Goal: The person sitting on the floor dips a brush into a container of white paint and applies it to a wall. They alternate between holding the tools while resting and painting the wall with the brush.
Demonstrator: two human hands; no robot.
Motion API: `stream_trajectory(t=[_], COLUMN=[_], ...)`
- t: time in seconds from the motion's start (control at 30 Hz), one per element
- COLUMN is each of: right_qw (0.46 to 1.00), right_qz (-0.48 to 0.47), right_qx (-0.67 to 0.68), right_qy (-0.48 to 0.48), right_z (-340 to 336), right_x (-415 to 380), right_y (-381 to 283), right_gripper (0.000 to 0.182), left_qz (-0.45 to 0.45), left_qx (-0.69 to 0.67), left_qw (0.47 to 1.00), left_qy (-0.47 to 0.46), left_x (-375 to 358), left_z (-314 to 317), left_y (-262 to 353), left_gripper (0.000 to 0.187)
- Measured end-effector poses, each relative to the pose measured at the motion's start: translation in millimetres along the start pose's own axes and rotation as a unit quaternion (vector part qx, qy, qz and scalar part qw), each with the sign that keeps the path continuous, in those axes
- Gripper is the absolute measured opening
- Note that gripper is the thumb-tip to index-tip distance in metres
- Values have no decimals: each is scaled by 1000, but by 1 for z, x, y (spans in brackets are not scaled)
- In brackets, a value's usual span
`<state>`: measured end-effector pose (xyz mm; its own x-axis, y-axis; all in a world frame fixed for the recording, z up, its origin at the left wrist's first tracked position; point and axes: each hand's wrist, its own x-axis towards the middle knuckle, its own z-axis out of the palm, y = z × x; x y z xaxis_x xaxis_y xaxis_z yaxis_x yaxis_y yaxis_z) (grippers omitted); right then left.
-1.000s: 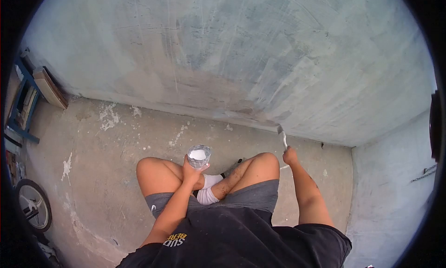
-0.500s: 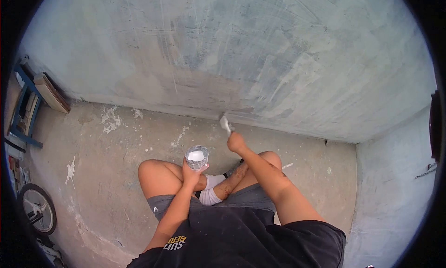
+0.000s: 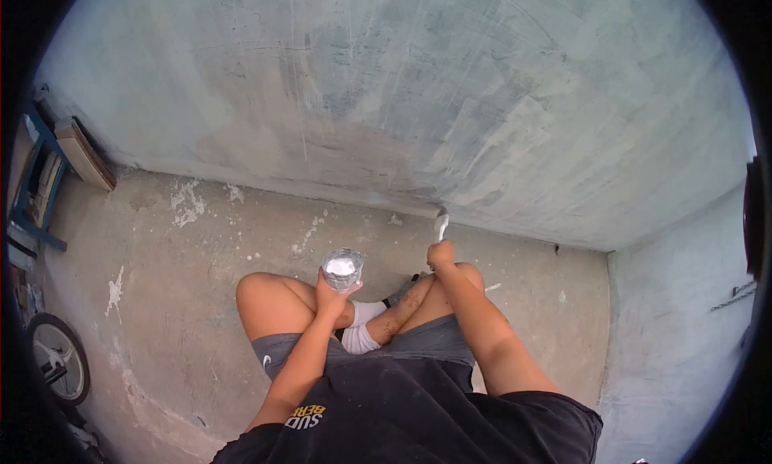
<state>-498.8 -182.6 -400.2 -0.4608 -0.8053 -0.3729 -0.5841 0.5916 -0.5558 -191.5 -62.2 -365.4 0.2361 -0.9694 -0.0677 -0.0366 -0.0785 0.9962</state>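
Note:
My left hand (image 3: 334, 294) is wrapped round a clear plastic cup (image 3: 343, 280) with white paint (image 3: 340, 268) inside, held above my crossed legs. A paintbrush (image 3: 441, 224) with a whitish handle is in my closed right hand (image 3: 440, 256). Its dark bristle end overlaps the foot of the wall (image 3: 418, 126) in this view, close to where wall and floor meet. The wall is pale blue-grey and patchy, with a brownish area low in the middle.
White splashes mark the concrete floor (image 3: 193, 247). Boards (image 3: 84, 154) and a blue frame (image 3: 50, 199) lean at the far left, with a wheel (image 3: 58, 359) below them. A second wall (image 3: 683, 327) stands at the right, with a chain (image 3: 732, 297) on it.
My right hand has moved to the right along the foot of the wall with the paintbrush, whose bristle end now points more upright. The cup stays nearly in place.

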Motion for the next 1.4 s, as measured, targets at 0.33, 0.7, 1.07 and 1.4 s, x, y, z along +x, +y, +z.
stream_trajectory(t=[0.33,0.7,1.07,1.4], right_qw=[976,989,973,972], right_qz=[-216,-53,-189,-133], right_qx=[-21,126,47,185], right_qy=[10,54,121,56], right_z=[43,-15,28,37], right_x=[-74,-33,-76,-39], right_y=[-59,-14,-39,-2], right_gripper=[33,33,27,18], left_qz=[-2,-21,-9,-55], left_qx=[-18,-47,-64,-134], left_qw=[999,998,998,989], left_qy=[33,30,11,10], left_x=[-6,-5,-5,2], left_z=[-6,-6,-7,-6], left_y=[6,10,4,-29], left_gripper=[85,84,82,81])
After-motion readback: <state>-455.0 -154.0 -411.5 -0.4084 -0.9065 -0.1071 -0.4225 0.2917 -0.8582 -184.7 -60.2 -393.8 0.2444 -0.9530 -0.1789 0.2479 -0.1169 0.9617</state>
